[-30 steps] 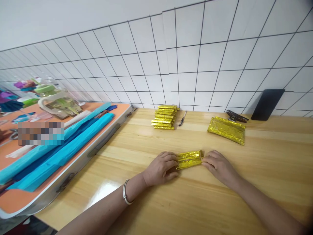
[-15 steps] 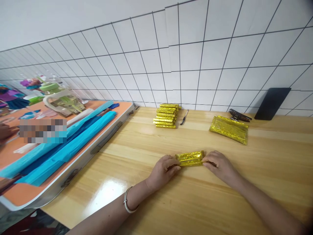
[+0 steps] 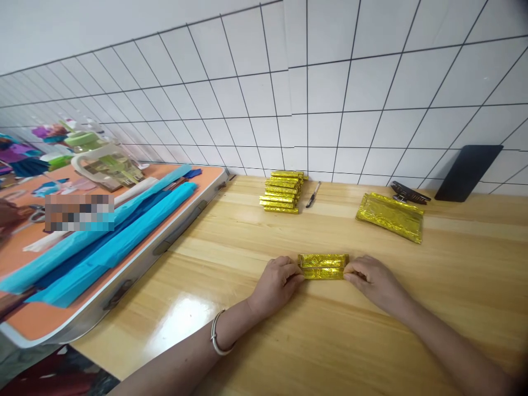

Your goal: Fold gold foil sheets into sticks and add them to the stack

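A folded gold foil piece [image 3: 324,266] lies on the wooden table [image 3: 231,236], with a lengthwise crease along its middle. My left hand [image 3: 277,283] pinches its left end between thumb and fingers. At the right end, the thumb and fingers of my right hand [image 3: 373,280] are closed on the lower corner. Beyond them a stack of narrow gold foil strips [image 3: 282,191] sits near the wall. A wider flat gold foil sheet [image 3: 390,216] rests farther back on the right.
A pen [image 3: 313,196] lies beside the stack. A black hair clip [image 3: 409,193] touches the gold sheet, and a dark phone [image 3: 468,173] leans on the wall. On the left, an orange-topped table [image 3: 49,324] holds blue rolls [image 3: 124,236]. Another person's hand [image 3: 10,214] is near scissors.
The gold piece between my hands now lies flatter and straighter, with its crease more visible. Both hands keep hold of its ends. Scissors now show by the other person's hand.
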A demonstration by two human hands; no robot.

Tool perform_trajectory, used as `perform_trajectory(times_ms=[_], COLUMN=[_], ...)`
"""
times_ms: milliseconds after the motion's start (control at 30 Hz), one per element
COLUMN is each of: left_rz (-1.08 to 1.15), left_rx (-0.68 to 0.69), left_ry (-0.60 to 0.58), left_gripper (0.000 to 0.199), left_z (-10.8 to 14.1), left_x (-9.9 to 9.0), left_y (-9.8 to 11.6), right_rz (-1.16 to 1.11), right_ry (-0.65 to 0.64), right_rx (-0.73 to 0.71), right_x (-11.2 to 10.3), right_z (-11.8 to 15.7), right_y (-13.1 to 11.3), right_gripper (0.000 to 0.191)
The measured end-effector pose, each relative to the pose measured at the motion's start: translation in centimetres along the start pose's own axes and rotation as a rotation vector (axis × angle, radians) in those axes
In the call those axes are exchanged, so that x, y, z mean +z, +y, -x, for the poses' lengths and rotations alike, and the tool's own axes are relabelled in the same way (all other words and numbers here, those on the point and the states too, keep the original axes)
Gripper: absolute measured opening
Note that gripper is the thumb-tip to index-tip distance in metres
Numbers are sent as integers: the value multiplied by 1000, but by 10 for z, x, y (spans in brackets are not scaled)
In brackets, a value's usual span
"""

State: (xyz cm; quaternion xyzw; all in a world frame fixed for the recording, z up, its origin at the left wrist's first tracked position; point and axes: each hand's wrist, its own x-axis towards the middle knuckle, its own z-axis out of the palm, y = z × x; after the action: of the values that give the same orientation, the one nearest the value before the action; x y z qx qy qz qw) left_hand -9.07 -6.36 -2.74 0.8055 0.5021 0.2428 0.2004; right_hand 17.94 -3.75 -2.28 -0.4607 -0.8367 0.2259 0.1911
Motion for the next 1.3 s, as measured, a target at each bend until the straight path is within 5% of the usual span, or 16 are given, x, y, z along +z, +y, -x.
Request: perform_trajectory(times_ms=[600, 900, 1100, 1300], left_rz=[-206, -416, -524, -468], left_rx=[3, 408, 540, 582], left_ry=[26, -184, -239, -213], left_gripper=[5, 21, 18, 18], left_z=[-12, -2, -13, -24], left_x=[7, -14, -29, -26], left_y=[0, -4, 5, -5], right_rz=[186, 269, 302, 302], right_ry=[113, 87, 39, 61], right_rx=[69, -160, -254, -266], right_x=[9, 2, -10, -8], right_z=[-2, 9, 10, 10], right_y=[0, 10, 5, 5], right_gripper=[9, 15, 19, 17])
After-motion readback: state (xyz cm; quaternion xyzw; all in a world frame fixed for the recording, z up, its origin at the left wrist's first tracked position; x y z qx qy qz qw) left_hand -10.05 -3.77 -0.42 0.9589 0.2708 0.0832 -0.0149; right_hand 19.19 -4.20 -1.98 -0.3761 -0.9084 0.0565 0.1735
